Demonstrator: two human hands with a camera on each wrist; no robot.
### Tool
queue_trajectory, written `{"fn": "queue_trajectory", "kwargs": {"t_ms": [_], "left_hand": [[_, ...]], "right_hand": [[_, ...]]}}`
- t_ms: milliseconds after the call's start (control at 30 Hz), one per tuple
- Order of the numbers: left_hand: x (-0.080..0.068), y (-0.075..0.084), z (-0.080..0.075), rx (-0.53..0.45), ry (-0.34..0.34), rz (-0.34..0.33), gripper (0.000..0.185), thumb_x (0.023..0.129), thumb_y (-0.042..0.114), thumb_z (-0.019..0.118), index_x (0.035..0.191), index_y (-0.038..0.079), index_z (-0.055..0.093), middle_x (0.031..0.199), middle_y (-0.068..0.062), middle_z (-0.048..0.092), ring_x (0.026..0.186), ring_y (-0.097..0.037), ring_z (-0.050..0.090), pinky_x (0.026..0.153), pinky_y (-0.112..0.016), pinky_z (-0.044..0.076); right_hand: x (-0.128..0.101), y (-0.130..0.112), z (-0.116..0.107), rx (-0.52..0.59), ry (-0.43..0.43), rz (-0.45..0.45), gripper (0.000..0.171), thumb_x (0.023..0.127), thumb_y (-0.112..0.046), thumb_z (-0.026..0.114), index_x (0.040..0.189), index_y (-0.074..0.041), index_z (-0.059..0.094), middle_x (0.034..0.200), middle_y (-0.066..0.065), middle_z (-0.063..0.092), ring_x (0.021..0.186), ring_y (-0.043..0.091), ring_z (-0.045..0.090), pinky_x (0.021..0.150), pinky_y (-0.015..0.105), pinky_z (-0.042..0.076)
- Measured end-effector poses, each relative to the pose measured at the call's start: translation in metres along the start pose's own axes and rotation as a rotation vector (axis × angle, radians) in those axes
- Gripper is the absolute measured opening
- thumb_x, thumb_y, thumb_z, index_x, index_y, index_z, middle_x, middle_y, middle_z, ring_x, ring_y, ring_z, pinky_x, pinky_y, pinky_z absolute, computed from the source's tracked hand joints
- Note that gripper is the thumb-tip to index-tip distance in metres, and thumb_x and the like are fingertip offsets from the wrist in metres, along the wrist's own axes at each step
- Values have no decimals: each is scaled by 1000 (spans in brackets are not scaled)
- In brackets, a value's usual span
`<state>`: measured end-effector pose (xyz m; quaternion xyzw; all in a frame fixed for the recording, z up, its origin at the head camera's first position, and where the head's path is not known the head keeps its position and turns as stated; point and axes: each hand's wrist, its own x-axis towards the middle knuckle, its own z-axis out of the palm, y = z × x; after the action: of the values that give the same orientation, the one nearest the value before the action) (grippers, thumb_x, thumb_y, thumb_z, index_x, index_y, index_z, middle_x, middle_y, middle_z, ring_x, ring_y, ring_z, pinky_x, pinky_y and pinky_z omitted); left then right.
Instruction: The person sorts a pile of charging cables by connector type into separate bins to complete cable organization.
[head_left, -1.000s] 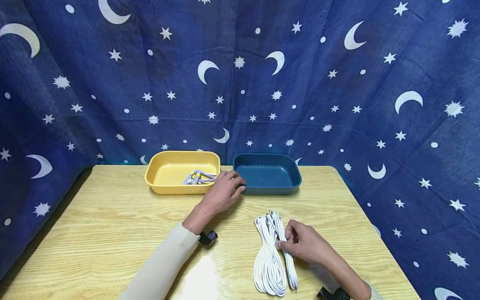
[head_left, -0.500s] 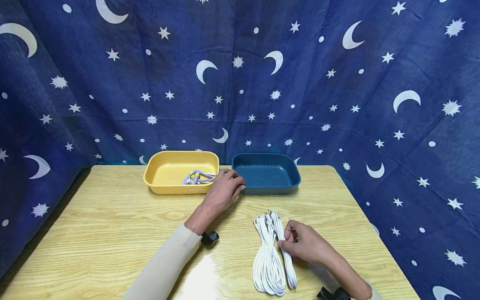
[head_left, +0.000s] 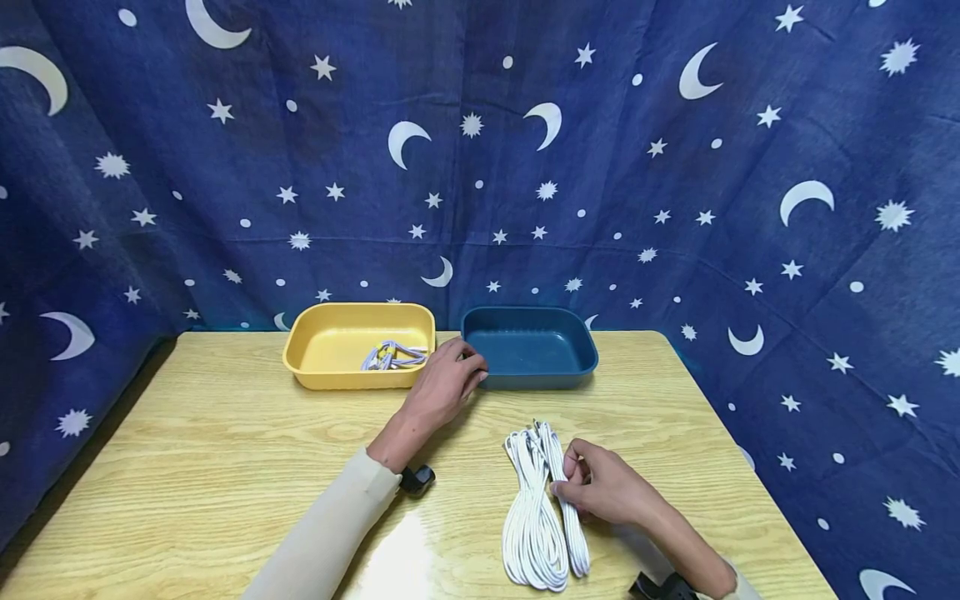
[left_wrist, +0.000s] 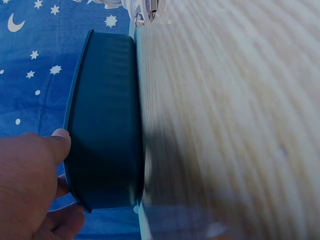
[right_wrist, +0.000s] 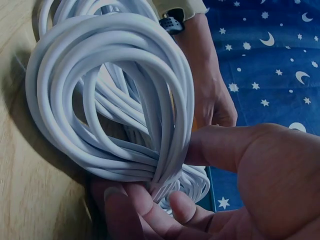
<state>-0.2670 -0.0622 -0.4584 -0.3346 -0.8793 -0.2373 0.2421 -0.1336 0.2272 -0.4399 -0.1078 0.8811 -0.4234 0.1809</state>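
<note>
Low and right of centre, the right hand (head_left: 607, 490) pinches one coiled white cable (head_left: 542, 508) lying on the table (head_left: 225, 467). Centrally, the left hand (head_left: 442, 385) grips one blue tray's (head_left: 529, 357) rim; one yellow tray (head_left: 352, 343) holds another small cable (head_left: 393, 356).

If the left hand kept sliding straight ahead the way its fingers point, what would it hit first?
The left hand already touches the dark blue plastic tray at its near corner, so it would likely push that tray first.
</note>
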Motion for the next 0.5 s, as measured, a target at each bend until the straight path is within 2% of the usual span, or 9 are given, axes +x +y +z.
{"fn": "queue_trajectory", "kwargs": {"t_ms": [167, 500], "left_hand": [[0, 1, -1, -16, 11, 8, 9, 105, 16, 69, 98, 15, 75, 106, -9, 66, 107, -31, 61, 97, -47, 50], [-1, -1, 2, -16, 19, 3, 9, 104, 17, 69, 98, 16, 75, 106, -7, 66, 106, -29, 61, 95, -47, 51]], "right_hand": [[0, -1, -2, -14, 21, 11, 31, 93, -19, 82, 97, -5, 55, 77, 5, 60, 59, 17, 60, 52, 30, 49], [0, -1, -9, -61, 67, -30, 28, 92, -19, 82, 99, -7, 58, 78, 3, 62, 62, 16, 58, 54, 28, 47]]}}
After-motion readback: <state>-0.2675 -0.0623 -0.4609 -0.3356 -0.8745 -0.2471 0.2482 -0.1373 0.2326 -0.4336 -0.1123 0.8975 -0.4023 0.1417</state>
